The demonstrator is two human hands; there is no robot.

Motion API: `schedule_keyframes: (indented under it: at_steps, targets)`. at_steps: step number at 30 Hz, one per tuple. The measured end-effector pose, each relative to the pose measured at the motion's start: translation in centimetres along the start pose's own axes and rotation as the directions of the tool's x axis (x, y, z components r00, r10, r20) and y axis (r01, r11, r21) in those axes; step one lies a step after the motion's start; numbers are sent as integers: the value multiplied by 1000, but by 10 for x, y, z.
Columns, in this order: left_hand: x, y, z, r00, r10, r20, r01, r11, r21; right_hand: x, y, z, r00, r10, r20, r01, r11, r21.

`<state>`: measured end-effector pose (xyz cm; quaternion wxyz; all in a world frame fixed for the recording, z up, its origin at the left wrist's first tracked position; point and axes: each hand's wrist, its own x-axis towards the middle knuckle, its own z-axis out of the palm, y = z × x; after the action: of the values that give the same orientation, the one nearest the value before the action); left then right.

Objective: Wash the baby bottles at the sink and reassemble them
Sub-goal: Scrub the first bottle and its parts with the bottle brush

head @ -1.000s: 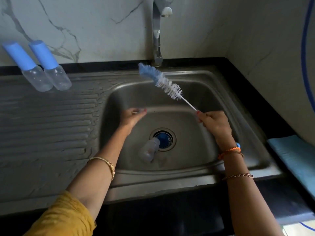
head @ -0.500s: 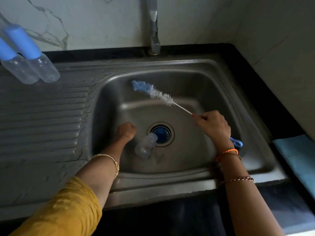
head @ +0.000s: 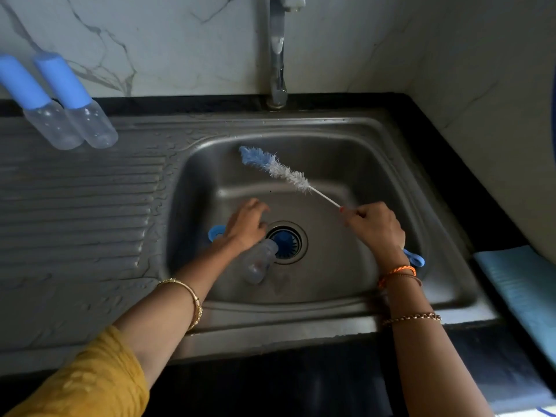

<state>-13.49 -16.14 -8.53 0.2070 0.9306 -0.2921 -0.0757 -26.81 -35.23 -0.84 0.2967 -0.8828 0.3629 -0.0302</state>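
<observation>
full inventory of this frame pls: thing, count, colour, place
capped bottles: 2, clear with blue caps, on the drainboard, far left
open bottle: 1, clear, lying in the sink basin by the drain
blue ring: 1, basin floor, partly behind left hand
bottle brush: 1, blue-white bristles, held above basin
tap: 1, chrome, behind sink
cloth: 1, light blue, counter right
left hand: over the open bottle, fingers loosely curled
right hand: grips the brush handle

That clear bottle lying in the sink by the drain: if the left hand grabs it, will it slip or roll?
The clear bottle lies on its side with its neck at the drain; being round, it will probably roll if nudged. The sink looks wet, so it may be slippery. It looks like thin, empty plastic, so likely light. The left hand hovers beside it.
</observation>
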Motion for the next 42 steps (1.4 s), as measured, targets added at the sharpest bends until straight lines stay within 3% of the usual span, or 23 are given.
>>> schedule_keyframes:
  at_steps: [3, 6, 12, 14, 18, 22, 26, 28, 30, 32, 33, 35, 37, 40, 42]
  targets:
    - [-1, 28, -5, 962, 195, 193, -204, 979, 27, -1, 1, -2, 1000, 14, -20, -14, 1000, 26]
    - [-1, 52, -7, 881, 257, 397, -311, 947, 79, -4, 2, -5, 999, 21, -39, -19, 998, 54]
    - [-16, 68, 13, 695, 112, 711, -470, 819, 330, -3, 6, -8, 999, 8, -53, -7, 1000, 22]
    - [-20, 66, 21, 663, 73, 745, -494, 790, 362, -2, 7, -9, 998, 12, -56, -11, 1000, 14]
    - [-20, 54, 27, 679, 93, 728, -504, 781, 370, 1, 9, -8, 999, 16, -52, -16, 1000, 4]
    - [-18, 55, 33, 629, 128, 767, -625, 670, 400, 3, 9, -7, 998, 20, -53, -21, 1000, -6]
    - [-16, 54, 38, 594, 162, 788, -618, 718, 318, 4, 8, -7, 999, 13, -36, -13, 1000, -4]
    - [-16, 54, 36, 639, 168, 751, -565, 765, 310, 4, 8, -7, 999, 6, -40, -5, 1000, 16]
    - [-15, 54, 31, 738, 166, 654, -406, 884, 233, 4, 8, -8, 999, -4, -47, 6, 998, 54]
    - [-11, 52, 23, 840, 154, 521, -157, 987, -40, 3, 7, -10, 998, -14, -63, 20, 994, 104]
    - [-9, 52, 16, 894, 110, 435, -5, 972, -235, 2, 6, -11, 997, -23, -75, 33, 991, 131]
    - [-1, 52, -3, 958, -82, 273, 242, 741, -626, 0, 3, -12, 993, -53, -109, 71, 983, 167]
    - [13, 47, -28, 932, -320, 172, 302, 417, -858, -3, 1, -13, 982, -98, -164, 124, 980, 158]
    - [35, 27, -80, 813, -556, 174, 174, -54, -983, -8, -3, -12, 946, -177, -273, 218, 968, 128]
    - [45, 15, -117, 785, -597, 163, 49, -202, -978, -10, -8, -10, 910, -231, -344, 283, 953, 108]
